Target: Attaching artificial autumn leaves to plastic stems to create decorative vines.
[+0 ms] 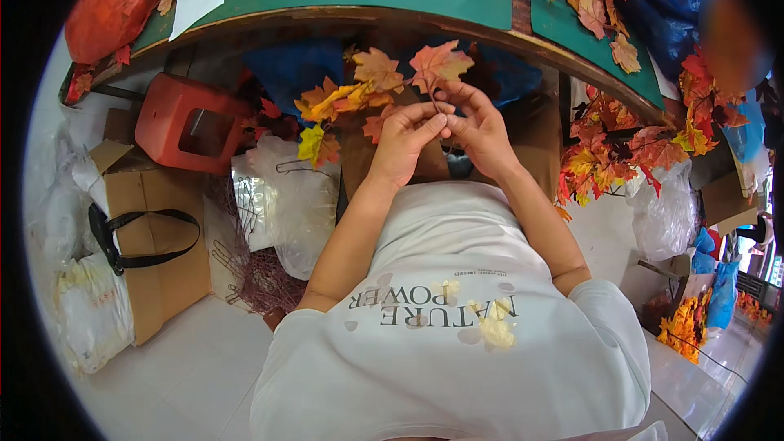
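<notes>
The maple-leaf sprig (379, 71) is held off the desk (327, 2), in the gap between the desk's curved near edge and the wearer's pale T-shirt (392, 237). Its long axis runs crosswise: from the fingers the leaves extend to the wearer's left and slope back toward the body, ending in a yellow leaf (310, 144) that hangs lowest. One pink-orange leaf (439, 64) departs from this axis; it stands over the fingers with its lobes directed away from the body, and its thin stem (432, 91) runs down toward the wearer (the lower end is covered by the fingers).

The left grip (407, 139) is pinched on the stem between thumb and index finger. The right grip (482, 132) is pinched at the same point, its thumb tip just beside the left thumb and its index finger bent over the stem.

Left of the wearer, a red plastic stool (155, 124) lies tilted beside a cardboard box (163, 196) with a black strap (155, 214). A translucent plastic bag (304, 212) is near the left forearm. To the right, a maple-leaf garland (600, 155) hangs below the desk edge.
</notes>
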A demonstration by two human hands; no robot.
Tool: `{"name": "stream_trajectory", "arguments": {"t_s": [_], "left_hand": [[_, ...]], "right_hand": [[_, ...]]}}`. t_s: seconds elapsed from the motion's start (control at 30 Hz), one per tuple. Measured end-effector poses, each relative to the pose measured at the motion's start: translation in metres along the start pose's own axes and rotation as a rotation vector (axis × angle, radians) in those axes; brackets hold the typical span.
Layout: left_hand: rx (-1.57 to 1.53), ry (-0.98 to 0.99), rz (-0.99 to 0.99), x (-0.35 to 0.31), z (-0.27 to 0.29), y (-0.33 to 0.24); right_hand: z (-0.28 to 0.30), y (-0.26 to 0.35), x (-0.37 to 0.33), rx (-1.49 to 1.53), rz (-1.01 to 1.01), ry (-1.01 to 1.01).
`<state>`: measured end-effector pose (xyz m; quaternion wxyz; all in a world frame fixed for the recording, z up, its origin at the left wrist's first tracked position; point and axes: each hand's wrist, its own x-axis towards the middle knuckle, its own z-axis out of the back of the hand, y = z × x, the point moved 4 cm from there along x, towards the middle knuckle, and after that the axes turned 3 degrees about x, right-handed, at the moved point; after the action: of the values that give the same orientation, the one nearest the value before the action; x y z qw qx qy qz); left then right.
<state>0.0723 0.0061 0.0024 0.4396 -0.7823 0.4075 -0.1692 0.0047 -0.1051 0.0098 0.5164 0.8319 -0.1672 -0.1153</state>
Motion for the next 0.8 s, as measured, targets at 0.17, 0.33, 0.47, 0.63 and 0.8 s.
{"name": "stream_trajectory", "arguments": {"t_s": [0.17,0.33,0.47,0.63,0.8], "left_hand": [[-0.119,-0.106,-0.174,-0.001,0.008,-0.005],[-0.546,-0.001,-0.26,-0.006,0.014,-0.03],[-0.749,0.058,-0.156,-0.006,0.013,-0.039],[-0.799,0.004,-0.071,-0.004,0.011,-0.024],[-0.744,-0.017,-0.055,-0.005,0.014,-0.023]], "right_hand": [[-0.004,0.023,0.006,-0.208,-0.048,0.108],[0.003,0.087,0.042,-0.504,0.336,-0.032],[0.0,0.144,0.079,-0.861,0.612,-0.111],[-0.027,0.185,0.112,-1.43,1.031,-0.162],[-0.031,0.203,0.121,-1.913,1.076,-0.163]]}}
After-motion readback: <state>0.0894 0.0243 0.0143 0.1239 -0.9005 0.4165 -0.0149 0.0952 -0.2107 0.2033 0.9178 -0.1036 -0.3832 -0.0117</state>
